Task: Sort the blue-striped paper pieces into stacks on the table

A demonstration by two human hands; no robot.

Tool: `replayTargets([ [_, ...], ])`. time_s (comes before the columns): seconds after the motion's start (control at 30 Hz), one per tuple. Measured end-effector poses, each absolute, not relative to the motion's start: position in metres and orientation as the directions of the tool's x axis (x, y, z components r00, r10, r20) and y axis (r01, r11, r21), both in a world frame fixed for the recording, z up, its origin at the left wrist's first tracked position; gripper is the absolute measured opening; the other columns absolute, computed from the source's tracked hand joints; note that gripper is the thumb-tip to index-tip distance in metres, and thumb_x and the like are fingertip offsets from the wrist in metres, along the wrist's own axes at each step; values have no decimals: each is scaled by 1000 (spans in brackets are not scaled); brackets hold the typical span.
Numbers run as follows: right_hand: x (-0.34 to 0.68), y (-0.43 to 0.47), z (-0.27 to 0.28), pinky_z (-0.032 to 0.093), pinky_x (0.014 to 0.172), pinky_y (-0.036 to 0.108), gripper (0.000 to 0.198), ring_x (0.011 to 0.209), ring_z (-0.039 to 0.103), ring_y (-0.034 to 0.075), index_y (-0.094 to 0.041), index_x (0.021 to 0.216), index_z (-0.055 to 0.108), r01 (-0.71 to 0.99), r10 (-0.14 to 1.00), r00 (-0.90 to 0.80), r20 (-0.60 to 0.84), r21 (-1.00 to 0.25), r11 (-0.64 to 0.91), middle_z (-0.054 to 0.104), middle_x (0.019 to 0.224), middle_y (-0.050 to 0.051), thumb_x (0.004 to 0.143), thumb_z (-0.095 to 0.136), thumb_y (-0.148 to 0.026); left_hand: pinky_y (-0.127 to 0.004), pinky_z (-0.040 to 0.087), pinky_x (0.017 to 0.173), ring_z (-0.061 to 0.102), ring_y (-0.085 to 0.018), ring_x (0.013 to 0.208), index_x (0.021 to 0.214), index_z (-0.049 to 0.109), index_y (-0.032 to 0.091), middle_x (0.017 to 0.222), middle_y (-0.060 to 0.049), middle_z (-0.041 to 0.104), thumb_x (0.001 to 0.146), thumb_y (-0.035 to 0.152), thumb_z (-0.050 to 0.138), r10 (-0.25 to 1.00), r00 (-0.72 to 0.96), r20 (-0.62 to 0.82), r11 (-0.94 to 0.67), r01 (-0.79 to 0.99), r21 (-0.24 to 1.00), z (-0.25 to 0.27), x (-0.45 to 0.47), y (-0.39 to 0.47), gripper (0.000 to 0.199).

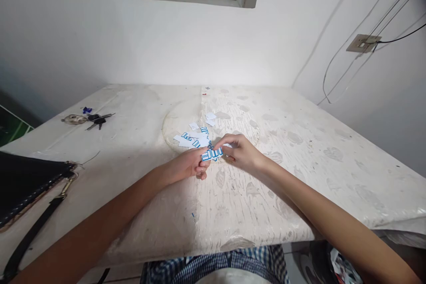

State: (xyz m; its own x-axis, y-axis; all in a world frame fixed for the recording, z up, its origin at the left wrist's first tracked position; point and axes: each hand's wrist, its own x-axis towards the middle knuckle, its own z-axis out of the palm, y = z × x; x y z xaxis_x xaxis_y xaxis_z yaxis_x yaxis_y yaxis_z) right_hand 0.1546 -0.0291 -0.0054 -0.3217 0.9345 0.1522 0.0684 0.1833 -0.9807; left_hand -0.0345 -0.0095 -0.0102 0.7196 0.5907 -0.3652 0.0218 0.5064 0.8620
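Observation:
My left hand [192,163] is closed on a small white paper cutout with blue block lettering [212,154], its thumb lying on top. At the cutout's right side is my right hand [241,151], fingers bent and their tips touching the cutout's upper edge; whether it pinches a separate piece is hidden. Just beyond the hands lies a loose pile of white paper pieces [184,141], some with blue lettering and others blank. A few small blank scraps [210,116] lie a little farther off.
The table [282,195] has a pale patterned cover. At left are keys [97,120] and a black bag [29,186] with a strap. A tiny blue scrap [193,215] lies near the front edge. A wall socket [364,43] with cables is at upper right.

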Motion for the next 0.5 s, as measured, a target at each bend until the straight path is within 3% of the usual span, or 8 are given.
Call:
replayTargets([
  [0.17, 154, -31, -5, 28, 45, 22, 21, 56, 43, 7, -20, 71, 71, 120, 930, -322, 176, -967, 224, 56, 84, 4, 73, 51, -13, -23, 39, 50, 27, -4, 44, 84, 43, 18, 57, 8, 33, 80, 32, 56, 619, 707, -341, 454, 33, 891, -7, -33, -14, 19],
  [0.37, 154, -26, -5, 20, 39, 21, 17, 41, 30, 3, -19, 90, 64, -162, 943, -333, 21, -986, -36, 50, 63, -2, 74, 58, -20, -30, 46, 58, 38, -6, 47, 81, 45, 16, 59, 5, 43, 81, 31, 54, 622, 731, -279, 406, 3, 914, -12, -35, -13, 17],
  [0.5, 162, -16, -3, 12, 35, 18, 19, 43, 34, 4, -15, 89, 59, -333, 944, -308, -116, -917, -221, 48, 60, -1, 70, 61, -15, -39, 48, 69, 52, -12, 58, 86, 46, 15, 65, -1, 54, 78, 29, 57, 603, 744, -289, 469, -37, 883, -14, -36, -10, 19],
])
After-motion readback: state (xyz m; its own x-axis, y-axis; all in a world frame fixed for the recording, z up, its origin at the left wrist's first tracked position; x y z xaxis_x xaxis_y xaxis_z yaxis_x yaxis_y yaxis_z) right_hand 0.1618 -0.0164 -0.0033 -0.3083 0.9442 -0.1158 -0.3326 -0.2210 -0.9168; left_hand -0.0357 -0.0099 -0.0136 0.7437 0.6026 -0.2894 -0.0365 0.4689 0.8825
